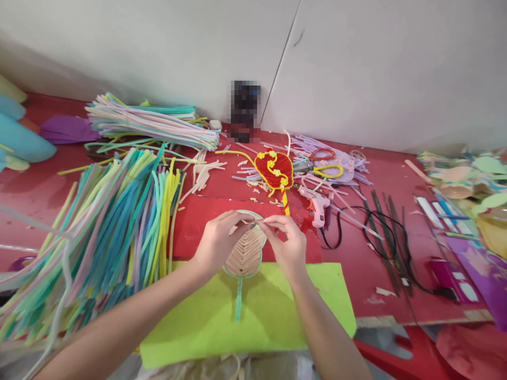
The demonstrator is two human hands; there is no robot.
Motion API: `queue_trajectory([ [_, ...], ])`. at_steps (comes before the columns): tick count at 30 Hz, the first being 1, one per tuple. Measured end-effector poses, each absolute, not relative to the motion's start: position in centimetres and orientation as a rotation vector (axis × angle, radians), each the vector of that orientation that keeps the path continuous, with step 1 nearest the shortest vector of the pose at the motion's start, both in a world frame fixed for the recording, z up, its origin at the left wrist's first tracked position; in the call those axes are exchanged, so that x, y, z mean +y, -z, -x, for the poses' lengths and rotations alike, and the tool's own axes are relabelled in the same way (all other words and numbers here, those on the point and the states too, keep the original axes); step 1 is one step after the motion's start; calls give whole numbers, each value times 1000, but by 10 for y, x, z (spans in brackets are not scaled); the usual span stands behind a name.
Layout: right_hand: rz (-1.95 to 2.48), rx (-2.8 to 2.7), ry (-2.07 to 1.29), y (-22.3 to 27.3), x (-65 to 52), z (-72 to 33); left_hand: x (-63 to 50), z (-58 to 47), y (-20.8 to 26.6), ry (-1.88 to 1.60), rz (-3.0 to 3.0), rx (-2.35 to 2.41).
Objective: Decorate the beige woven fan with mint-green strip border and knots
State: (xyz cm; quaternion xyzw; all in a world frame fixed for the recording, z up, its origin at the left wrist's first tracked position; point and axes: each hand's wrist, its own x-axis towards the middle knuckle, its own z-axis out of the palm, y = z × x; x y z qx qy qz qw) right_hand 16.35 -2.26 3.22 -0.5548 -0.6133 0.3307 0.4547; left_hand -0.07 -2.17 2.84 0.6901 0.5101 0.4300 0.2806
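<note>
A small fan-shaped piece (242,257) lies in front of me, with beige ribs, a pale green edging and a green stem pointing toward me. At its far rim my left hand (222,232) pinches the edging between thumb and fingers. My right hand (285,240) pinches the same rim just to the right, its fingertips close to the left ones. Under the piece are a red board (194,232) and a lime-green sheet (186,316). Beyond my hands sits a red and yellow fan (273,170) with small yellow flowers and a twisted stem.
Bundles of coloured pipe cleaners (119,221) cover the left side, with another bundle (154,124) behind. A pink glue gun (318,206), yellow-handled scissors (328,171) and a black cable (396,232) lie right. A blurred dark object (244,108) stands by the wall.
</note>
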Motion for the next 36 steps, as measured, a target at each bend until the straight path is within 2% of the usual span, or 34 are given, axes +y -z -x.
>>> queue_trajectory([
  [10, 1398, -1535, -882, -33, -22, -160, -26, 18, -35, -783, -2733, 1277],
  [15, 1405, -1434, -939, -37, -27, -157, -27, 18, -27, -859, -2930, 1277],
  [22, 1405, -1195, -1003, -38, -33, -146, -23, 16, -20, -1055, -2747, 1328],
  [28, 1406, -1217, -1048, -40, -27, -146, -21, 12, -18, -1144, -2527, 1437],
  [32, 1421, -1229, -1028, -40, -25, -145, -22, 4, -24, -1244, -1972, 1534],
  [36, 1379, -1170, -1024, -38, -26, -145, -19, -2, -32, -1199, -1279, 1345],
])
